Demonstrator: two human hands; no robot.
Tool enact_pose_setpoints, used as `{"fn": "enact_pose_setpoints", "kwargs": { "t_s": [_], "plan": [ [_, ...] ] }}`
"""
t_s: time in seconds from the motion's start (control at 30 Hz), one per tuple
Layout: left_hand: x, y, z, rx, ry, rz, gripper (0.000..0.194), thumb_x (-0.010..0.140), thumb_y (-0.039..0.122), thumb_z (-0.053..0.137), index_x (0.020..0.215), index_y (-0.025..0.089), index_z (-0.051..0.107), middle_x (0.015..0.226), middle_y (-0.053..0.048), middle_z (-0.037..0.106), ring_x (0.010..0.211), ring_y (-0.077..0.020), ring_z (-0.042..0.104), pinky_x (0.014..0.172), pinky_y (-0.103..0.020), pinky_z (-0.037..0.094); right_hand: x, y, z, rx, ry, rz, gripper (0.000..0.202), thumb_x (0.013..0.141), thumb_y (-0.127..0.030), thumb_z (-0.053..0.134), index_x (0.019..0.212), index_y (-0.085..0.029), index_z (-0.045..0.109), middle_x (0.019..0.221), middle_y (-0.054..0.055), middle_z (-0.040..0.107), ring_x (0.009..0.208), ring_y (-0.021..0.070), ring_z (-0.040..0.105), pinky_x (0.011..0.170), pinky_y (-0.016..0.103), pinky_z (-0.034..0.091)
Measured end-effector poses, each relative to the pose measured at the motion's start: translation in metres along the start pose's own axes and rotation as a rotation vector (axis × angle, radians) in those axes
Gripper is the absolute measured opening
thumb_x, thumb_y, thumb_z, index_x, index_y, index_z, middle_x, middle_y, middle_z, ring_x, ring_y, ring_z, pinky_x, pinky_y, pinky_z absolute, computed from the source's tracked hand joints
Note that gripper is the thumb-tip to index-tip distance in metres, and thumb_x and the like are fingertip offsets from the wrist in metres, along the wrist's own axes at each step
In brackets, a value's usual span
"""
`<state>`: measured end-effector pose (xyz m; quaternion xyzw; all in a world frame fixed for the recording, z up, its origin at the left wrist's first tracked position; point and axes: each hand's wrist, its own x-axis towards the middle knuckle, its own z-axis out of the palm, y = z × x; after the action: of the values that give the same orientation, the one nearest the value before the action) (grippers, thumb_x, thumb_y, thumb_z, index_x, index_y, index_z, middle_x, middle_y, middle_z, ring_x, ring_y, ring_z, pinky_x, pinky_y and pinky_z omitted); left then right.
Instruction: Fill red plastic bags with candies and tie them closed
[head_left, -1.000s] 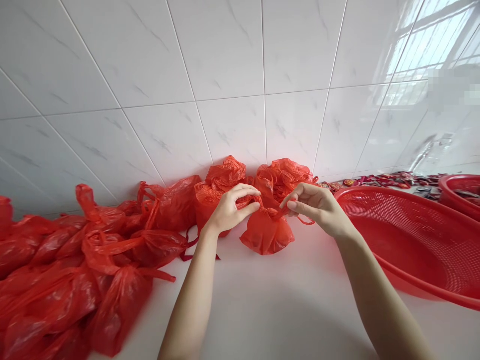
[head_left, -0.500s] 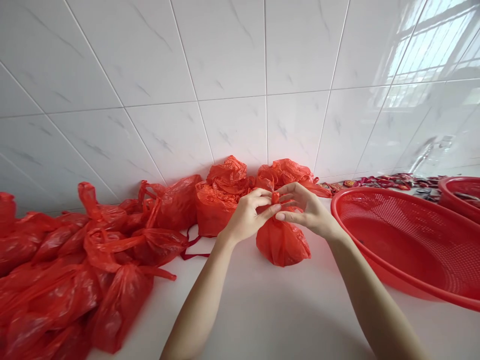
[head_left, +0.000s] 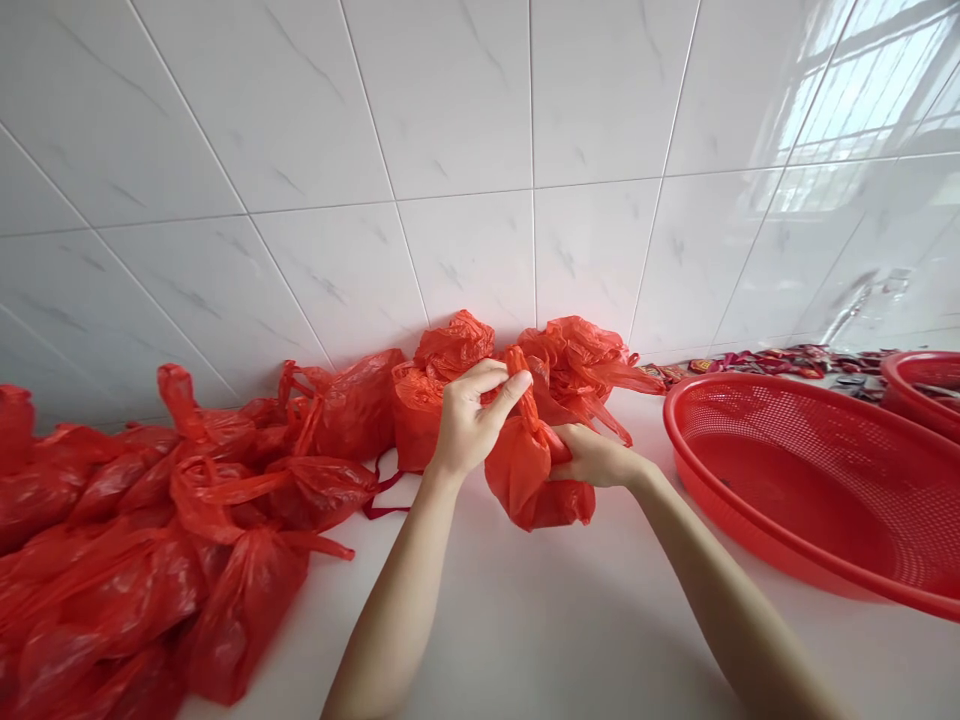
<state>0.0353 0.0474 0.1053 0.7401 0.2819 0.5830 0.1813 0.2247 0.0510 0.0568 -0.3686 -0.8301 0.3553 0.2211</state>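
In the middle of the white surface is a red plastic bag, gathered at the top and bulging below. My left hand is closed on the bag's twisted neck, thumb and fingers pinching it. At the bag's right side, my right hand grips the plastic; its fingertips are hidden by a fold. What the bag holds cannot be seen. Right behind it lie a crumpled heap of red plastic bags and a stuffed red bag against the wall.
Many tied red bags are piled on the left. A large red perforated basket stands on the right, with a second red basket beyond it. Small red packets lie along the white tiled wall.
My left hand has shifted slightly left and up with the bag's neck. My right hand has left the neck and moved down to the bag's side. The bag has tilted and moved left.
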Motion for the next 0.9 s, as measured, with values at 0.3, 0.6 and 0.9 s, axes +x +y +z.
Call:
{"fn": "enact_pose_setpoints", "kwargs": {
  "t_s": [0.3, 0.6, 0.9],
  "plan": [
    [-0.003, 0.005, 0.0, -0.006, -0.117, -0.072, 0.043, 0.097, 0.037, 0.062, 0.06, 0.019, 0.048, 0.066, 0.002, 0.046, 0.064, -0.0121, 0.046, 0.062, -0.027, 0.041, -0.011, -0.013, -0.012, 0.187, 0.18, -0.112, 0.06, 0.078, -0.043, 0.08, 0.13, -0.024, 0.06, 0.121, 0.008, 0.069, 0.11, 0.0267, 0.065, 0.1, 0.046, 0.052],
    [-0.004, 0.007, 0.004, 0.022, -0.143, -0.086, 0.043, 0.097, 0.04, 0.062, 0.06, 0.019, 0.05, 0.066, 0.002, 0.049, 0.063, -0.0124, 0.047, 0.062, -0.027, 0.041, -0.011, -0.023, -0.01, 0.19, 0.207, -0.171, 0.045, 0.077, -0.05, 0.081, 0.107, -0.021, 0.067, 0.102, 0.005, 0.071, 0.096, 0.0242, 0.067, 0.093, 0.044, 0.056],
    [-0.004, 0.008, 0.002, 0.086, -0.122, -0.068, 0.039, 0.095, 0.043, 0.064, 0.063, 0.02, 0.059, 0.067, 0.0, 0.058, 0.068, -0.0145, 0.055, 0.066, -0.028, 0.048, -0.01, -0.026, -0.005, 0.153, 0.498, -0.164, 0.018, 0.088, -0.039, 0.068, 0.091, -0.022, 0.069, 0.09, 0.004, 0.073, 0.086, 0.0218, 0.067, 0.08, 0.037, 0.055]
  ]
}}
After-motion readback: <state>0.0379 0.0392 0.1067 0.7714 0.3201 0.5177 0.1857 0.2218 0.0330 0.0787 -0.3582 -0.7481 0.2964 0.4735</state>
